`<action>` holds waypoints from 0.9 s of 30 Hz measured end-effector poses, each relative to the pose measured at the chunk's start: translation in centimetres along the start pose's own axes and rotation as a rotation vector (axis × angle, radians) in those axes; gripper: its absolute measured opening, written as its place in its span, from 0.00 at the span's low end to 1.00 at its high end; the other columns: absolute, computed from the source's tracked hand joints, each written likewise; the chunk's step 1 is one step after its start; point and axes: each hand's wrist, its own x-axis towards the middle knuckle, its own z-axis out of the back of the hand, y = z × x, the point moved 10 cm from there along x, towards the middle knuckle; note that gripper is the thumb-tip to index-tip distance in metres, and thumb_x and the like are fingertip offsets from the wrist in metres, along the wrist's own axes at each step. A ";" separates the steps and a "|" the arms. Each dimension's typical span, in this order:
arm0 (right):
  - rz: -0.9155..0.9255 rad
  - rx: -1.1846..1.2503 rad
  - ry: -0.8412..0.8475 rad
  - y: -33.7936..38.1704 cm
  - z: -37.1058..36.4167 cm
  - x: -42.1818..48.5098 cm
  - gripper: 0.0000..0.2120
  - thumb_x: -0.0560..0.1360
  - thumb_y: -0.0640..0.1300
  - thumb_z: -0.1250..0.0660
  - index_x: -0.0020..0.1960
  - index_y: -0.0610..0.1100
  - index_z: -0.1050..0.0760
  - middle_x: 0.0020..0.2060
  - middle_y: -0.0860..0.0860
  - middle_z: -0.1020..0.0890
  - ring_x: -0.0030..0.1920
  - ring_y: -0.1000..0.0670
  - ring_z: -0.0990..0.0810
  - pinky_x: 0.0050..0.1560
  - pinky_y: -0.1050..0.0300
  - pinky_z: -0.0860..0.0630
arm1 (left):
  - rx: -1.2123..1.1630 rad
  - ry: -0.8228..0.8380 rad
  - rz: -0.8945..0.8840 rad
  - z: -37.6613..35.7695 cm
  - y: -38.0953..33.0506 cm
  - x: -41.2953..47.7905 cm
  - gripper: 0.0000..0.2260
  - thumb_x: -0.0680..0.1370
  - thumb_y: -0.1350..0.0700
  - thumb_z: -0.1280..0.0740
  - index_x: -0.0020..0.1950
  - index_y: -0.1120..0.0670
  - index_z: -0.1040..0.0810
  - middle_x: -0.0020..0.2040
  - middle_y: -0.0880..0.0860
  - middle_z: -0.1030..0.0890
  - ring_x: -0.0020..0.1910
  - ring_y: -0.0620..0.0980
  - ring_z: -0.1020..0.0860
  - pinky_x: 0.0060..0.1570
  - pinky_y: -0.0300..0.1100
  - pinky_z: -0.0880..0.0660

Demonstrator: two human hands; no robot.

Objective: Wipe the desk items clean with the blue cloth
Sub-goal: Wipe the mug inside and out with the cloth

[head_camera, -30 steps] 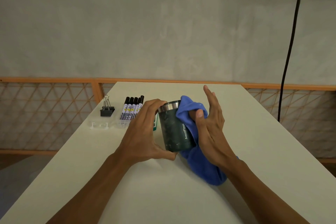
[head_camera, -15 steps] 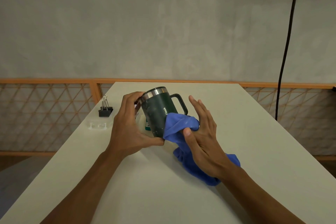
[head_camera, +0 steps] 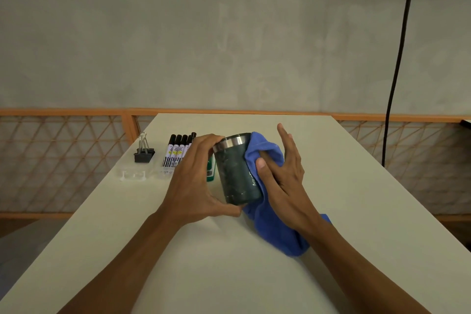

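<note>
A dark green mug [head_camera: 235,173] with a steel rim is held just above the white desk [head_camera: 356,211], tilted slightly left. My left hand [head_camera: 193,186] grips it from the left, fingers on the rim and thumb under the base. The blue cloth [head_camera: 265,153] covers the mug's right side and trails down onto the desk under my right wrist. My right hand [head_camera: 283,178] presses the cloth against the mug with thumb and straight fingers. The mug's handle is hidden behind the cloth.
At the desk's left edge sit a black binder clip [head_camera: 144,153], a row of black-capped markers [head_camera: 178,150] and a clear plastic piece [head_camera: 133,174]. A green item [head_camera: 210,171] peeks out behind my left hand. A black cable [head_camera: 397,58] hangs at the right.
The mug has been turned so its handle, visible half a second ago, is now under the cloth. My right hand and the cloth moved up from the base to the rim side.
</note>
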 end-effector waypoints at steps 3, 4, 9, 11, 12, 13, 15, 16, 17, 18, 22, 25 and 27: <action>-0.013 0.026 0.010 -1.0 -0.6 -0.9 0.22 0.87 0.59 0.45 0.76 0.80 0.43 0.84 0.65 0.54 0.86 0.54 0.57 0.83 0.33 0.51 | 0.002 -0.053 0.022 1.0 1.0 -0.2 0.56 0.55 0.46 0.10 0.76 0.58 0.32 0.70 0.51 0.28 0.69 0.48 0.26 0.69 0.43 0.25; -0.017 0.023 0.021 -1.2 -0.8 -1.3 0.23 0.87 0.59 0.45 0.79 0.76 0.43 0.84 0.66 0.54 0.86 0.54 0.57 0.83 0.33 0.51 | 0.011 -0.080 0.032 1.6 1.4 -0.2 0.57 0.54 0.47 0.09 0.76 0.59 0.32 0.70 0.52 0.28 0.69 0.46 0.26 0.70 0.40 0.26; -0.029 0.082 0.016 -0.9 -1.0 -2.1 0.19 0.87 0.57 0.42 0.74 0.76 0.36 0.84 0.67 0.54 0.85 0.55 0.55 0.83 0.35 0.51 | 0.027 -0.150 0.048 3.2 2.1 -0.1 0.55 0.55 0.42 0.12 0.75 0.60 0.32 0.70 0.54 0.28 0.68 0.43 0.28 0.69 0.32 0.30; -0.043 0.112 0.002 -0.7 -1.1 -2.0 0.16 0.87 0.57 0.42 0.70 0.76 0.30 0.84 0.67 0.54 0.85 0.55 0.55 0.83 0.34 0.50 | 0.039 -0.130 0.040 2.9 1.8 -0.1 0.56 0.55 0.43 0.12 0.76 0.60 0.33 0.70 0.53 0.29 0.69 0.43 0.28 0.70 0.36 0.28; -0.049 0.123 -0.006 -0.6 -1.1 -1.7 0.14 0.87 0.58 0.42 0.67 0.75 0.26 0.84 0.67 0.55 0.85 0.55 0.55 0.83 0.34 0.49 | 0.046 -0.113 0.028 2.6 1.5 -0.1 0.57 0.54 0.43 0.11 0.76 0.59 0.33 0.71 0.52 0.29 0.69 0.44 0.27 0.71 0.41 0.27; -0.056 0.133 -0.020 -0.8 -1.2 -1.4 0.13 0.87 0.59 0.42 0.64 0.73 0.23 0.84 0.67 0.55 0.85 0.56 0.54 0.83 0.33 0.48 | 0.047 -0.093 0.013 2.3 1.2 -0.1 0.58 0.53 0.43 0.10 0.77 0.58 0.33 0.71 0.52 0.29 0.69 0.46 0.27 0.71 0.46 0.26; -0.094 0.155 -0.042 -1.0 -1.2 -0.9 0.15 0.85 0.64 0.42 0.60 0.67 0.17 0.83 0.68 0.55 0.85 0.55 0.53 0.82 0.32 0.44 | 0.036 -0.053 -0.004 1.5 0.7 0.0 0.58 0.54 0.43 0.10 0.77 0.57 0.34 0.72 0.51 0.30 0.70 0.50 0.26 0.70 0.51 0.24; -0.117 0.173 -0.044 -1.2 -1.2 -0.8 0.17 0.84 0.67 0.43 0.59 0.66 0.17 0.83 0.68 0.54 0.85 0.55 0.52 0.81 0.33 0.42 | 0.037 -0.042 -0.005 1.3 0.7 0.0 0.58 0.55 0.42 0.11 0.78 0.56 0.33 0.72 0.50 0.30 0.71 0.51 0.26 0.70 0.53 0.24; -0.131 0.188 -0.037 -1.3 -1.3 -0.7 0.17 0.84 0.68 0.44 0.60 0.66 0.17 0.83 0.68 0.53 0.85 0.54 0.50 0.81 0.33 0.41 | 0.044 -0.037 -0.004 1.2 0.8 0.0 0.58 0.55 0.42 0.11 0.78 0.57 0.33 0.73 0.50 0.30 0.71 0.52 0.27 0.70 0.54 0.24; -0.129 0.188 -0.019 -1.1 -1.3 -0.8 0.16 0.85 0.66 0.44 0.62 0.67 0.19 0.83 0.68 0.52 0.85 0.53 0.49 0.81 0.35 0.41 | 0.055 -0.037 -0.001 1.3 0.9 0.0 0.58 0.55 0.41 0.11 0.78 0.57 0.33 0.73 0.50 0.30 0.72 0.51 0.27 0.70 0.55 0.24; -0.087 0.156 0.051 -0.2 -1.6 -1.2 0.20 0.89 0.56 0.45 0.64 0.85 0.39 0.80 0.60 0.40 0.81 0.50 0.38 0.81 0.37 0.38 | 0.106 -0.038 0.002 1.9 1.6 0.1 0.58 0.56 0.39 0.12 0.79 0.57 0.33 0.74 0.51 0.29 0.71 0.53 0.26 0.68 0.58 0.23; -0.084 0.068 0.098 -1.3 -1.1 -0.9 0.13 0.88 0.59 0.46 0.70 0.74 0.38 0.75 0.62 0.36 0.75 0.55 0.33 0.77 0.40 0.33 | 0.099 -0.032 -0.010 2.1 1.1 0.2 0.57 0.57 0.37 0.13 0.79 0.56 0.33 0.73 0.50 0.28 0.71 0.52 0.26 0.68 0.57 0.23; 0.029 -0.064 0.176 -1.5 -0.7 -0.8 0.12 0.89 0.57 0.48 0.70 0.60 0.32 0.75 0.64 0.39 0.76 0.56 0.36 0.78 0.44 0.35 | 0.081 -0.026 -0.013 2.4 0.9 0.4 0.57 0.57 0.38 0.13 0.79 0.55 0.33 0.73 0.49 0.29 0.71 0.49 0.26 0.69 0.52 0.24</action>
